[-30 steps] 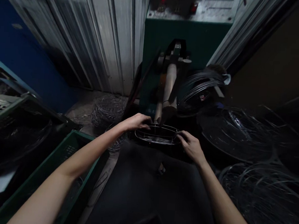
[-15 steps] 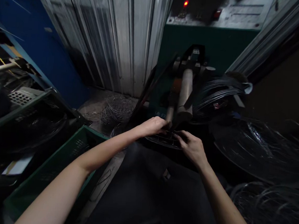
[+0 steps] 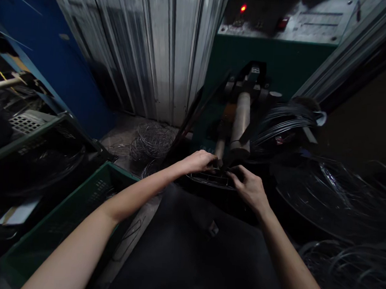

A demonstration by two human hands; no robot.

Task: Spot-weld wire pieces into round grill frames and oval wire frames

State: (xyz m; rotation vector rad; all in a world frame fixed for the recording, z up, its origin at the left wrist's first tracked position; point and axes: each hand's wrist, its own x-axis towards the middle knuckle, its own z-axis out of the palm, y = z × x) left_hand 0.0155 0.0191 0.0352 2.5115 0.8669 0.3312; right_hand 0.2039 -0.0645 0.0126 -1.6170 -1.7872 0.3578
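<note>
My left hand [image 3: 201,161] is closed, thumb and fingers pinched on a thin wire frame [image 3: 210,180] at the lower tip of a green machine [image 3: 280,58]. From the other side my right hand [image 3: 248,184] pinches the same wire frame with thumb and forefinger. The frame lies roughly level just below the machine's metal arm [image 3: 242,117], and its far edge is lost in shadow. A thinner metal rod [image 3: 220,149] comes down between my hands. Dark shade hides my fingertips and the exact point of contact.
A green crate [image 3: 49,226] stands at lower left. Tangled wire [image 3: 153,141] lies on the floor by the corrugated wall [image 3: 173,49]. To the right are a coil of wire [image 3: 287,118] and loose wire rings [image 3: 353,273]. A red lamp [image 3: 243,8] glows on the panel.
The view has shifted slightly, so the machine sits a little lower. Both hands stay by the rod's tip, and more of the wire frame shows between them.
</note>
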